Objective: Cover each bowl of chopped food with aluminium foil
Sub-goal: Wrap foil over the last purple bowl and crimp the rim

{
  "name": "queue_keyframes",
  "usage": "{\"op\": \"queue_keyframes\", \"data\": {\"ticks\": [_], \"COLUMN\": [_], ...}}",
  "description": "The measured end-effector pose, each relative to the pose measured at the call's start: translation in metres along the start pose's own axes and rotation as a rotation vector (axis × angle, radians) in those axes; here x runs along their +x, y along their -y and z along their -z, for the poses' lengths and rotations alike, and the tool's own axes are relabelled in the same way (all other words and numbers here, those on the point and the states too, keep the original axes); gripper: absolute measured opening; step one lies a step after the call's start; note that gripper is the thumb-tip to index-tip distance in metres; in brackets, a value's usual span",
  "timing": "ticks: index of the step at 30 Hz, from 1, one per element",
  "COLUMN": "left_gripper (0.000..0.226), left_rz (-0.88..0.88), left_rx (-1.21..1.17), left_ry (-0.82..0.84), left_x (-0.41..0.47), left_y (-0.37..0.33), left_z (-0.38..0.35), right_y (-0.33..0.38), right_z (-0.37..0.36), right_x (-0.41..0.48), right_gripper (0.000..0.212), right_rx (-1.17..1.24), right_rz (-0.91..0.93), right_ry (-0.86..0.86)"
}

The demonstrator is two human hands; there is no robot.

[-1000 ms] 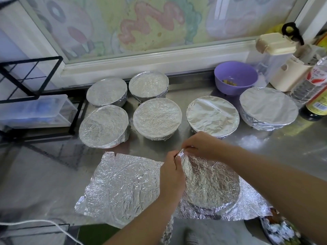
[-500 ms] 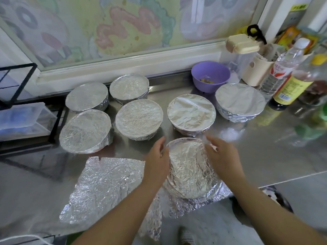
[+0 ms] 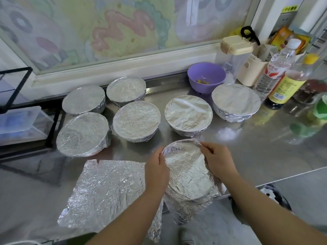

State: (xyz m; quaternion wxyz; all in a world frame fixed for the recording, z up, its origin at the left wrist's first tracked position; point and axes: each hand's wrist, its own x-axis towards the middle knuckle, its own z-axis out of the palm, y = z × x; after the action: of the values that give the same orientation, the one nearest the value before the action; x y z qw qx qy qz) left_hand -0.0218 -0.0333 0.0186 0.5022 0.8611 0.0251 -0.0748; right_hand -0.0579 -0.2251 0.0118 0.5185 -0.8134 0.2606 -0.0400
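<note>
A bowl under crinkled aluminium foil (image 3: 187,172) stands at the counter's front edge. My left hand (image 3: 156,171) presses the foil against its left rim. My right hand (image 3: 216,160) pinches the foil at the far right rim. Foil hangs loose over the bowl's near side. A spare flat foil sheet (image 3: 108,193) lies to the left. Behind stand several foil-covered bowls, among them one in the middle (image 3: 136,120) and one at the right (image 3: 236,101). A purple bowl (image 3: 206,76) with a little chopped food sits uncovered at the back.
Bottles (image 3: 286,85) and a cream canister (image 3: 251,71) crowd the back right corner. A black wire rack with a clear plastic box (image 3: 23,122) stands at the left. The steel counter (image 3: 265,147) ends close behind my right forearm.
My hands left the far edge of the foil and spread to the bowl's two sides. The foil now lies flatter over the bowl. The camera turned to the right.
</note>
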Motion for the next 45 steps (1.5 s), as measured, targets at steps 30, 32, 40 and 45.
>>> {"op": "queue_keyframes", "data": {"ticks": [30,32,40,45], "left_gripper": [0.031,0.031,0.040,0.042], "left_rz": [-0.251,-0.242,-0.017,-0.365], "left_rx": [0.029,-0.003,-0.051,0.147], "left_ry": [0.107,0.089,-0.067,0.074], "left_x": [0.007,0.002,-0.038,0.000], "left_y": [-0.009,-0.011,-0.012,-0.024], "left_z": [-0.003,-0.003,-0.010,-0.006], "right_y": [0.032,0.035,0.042,0.022], "right_z": [-0.014,-0.013,0.000,-0.006], "right_x": [0.035,0.033,0.004,-0.007], "right_gripper": [0.017,0.016,0.033,0.028], "right_rx": [-0.586,-0.591,-0.593,-0.564], "right_rz": [0.496,0.503,0.407,0.351], "right_ry": [0.214,0.242,0.038,-0.054]}}
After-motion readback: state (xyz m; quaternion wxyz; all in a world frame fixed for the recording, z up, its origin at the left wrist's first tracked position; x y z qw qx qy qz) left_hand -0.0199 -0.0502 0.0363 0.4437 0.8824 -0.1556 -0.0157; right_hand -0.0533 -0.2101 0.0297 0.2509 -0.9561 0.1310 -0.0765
